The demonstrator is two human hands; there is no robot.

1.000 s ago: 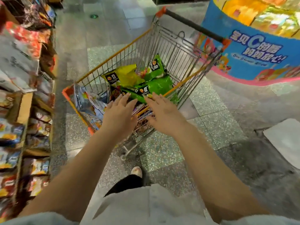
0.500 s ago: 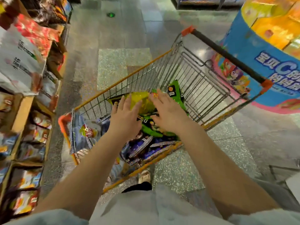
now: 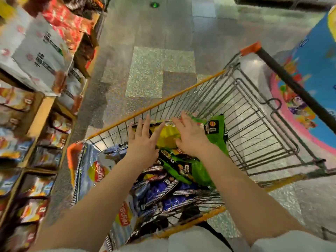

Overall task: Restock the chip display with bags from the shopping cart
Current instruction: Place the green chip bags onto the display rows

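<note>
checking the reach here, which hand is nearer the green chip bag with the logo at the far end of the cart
Right. The right hand lies against the green chip bag, fingers straight. The left hand is farther off, over the yellow bag beside it.

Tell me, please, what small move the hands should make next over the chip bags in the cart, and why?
Probably close both hands on the crinkled yellow chip bag and lift it. The left hand and right hand are spread open over its two sides, fingers straight, with no grip yet. It lies on top of the green and blue bags in the wire shopping cart, so it looks free to lift.
</note>
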